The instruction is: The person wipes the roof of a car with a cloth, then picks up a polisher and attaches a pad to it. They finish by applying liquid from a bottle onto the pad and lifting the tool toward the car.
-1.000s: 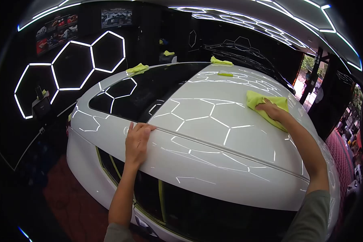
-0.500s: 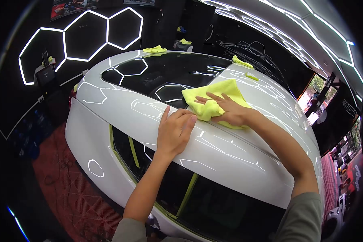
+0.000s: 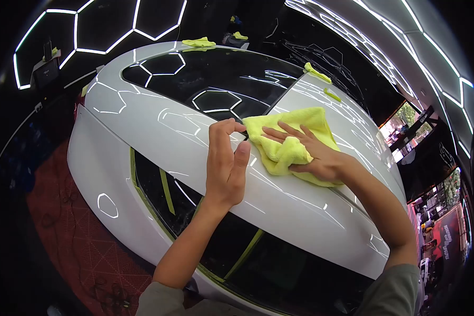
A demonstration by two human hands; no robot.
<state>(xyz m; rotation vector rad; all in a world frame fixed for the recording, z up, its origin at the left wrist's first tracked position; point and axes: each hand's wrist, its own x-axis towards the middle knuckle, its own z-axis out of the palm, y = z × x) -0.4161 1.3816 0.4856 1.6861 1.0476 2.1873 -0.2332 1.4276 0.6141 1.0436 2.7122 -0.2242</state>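
A glossy white car (image 3: 110,126) fills most of the view, its curved top crossed by reflections of hexagonal lights. The body looks hard, smooth and slippery, too heavy and fixed to shift under a wiping hand, though its shine may show scratches easily. A large dark glass panel (image 3: 179,79) is set into the top, also likely slick.

A yellow-green cloth (image 3: 316,121) lies on the white top, just beside a corner of that glass, spread out but bunched into a soft lump near its middle. It looks light, limp and plush, and should slide readily over the paint. The best hold is probably a flat palm over the middle with the lump gathered by the thumb; a loose corner would let it trail.

The right hand (image 3: 324,159) is open, fingers spread over the cloth, thumb low beside the lump; whether it pinches the lump, I cannot tell. The left hand (image 3: 226,166) is half open and empty, fingers bent and thumb raised, over the car's side edge near the cloth. Whether it touches the paint is unclear.

Two smaller yellow-green cloths, one (image 3: 199,42) by the glass and one (image 3: 317,72) farther right, rest crumpled along the far edge. Nearby lies a small yellow-green piece (image 3: 332,95).
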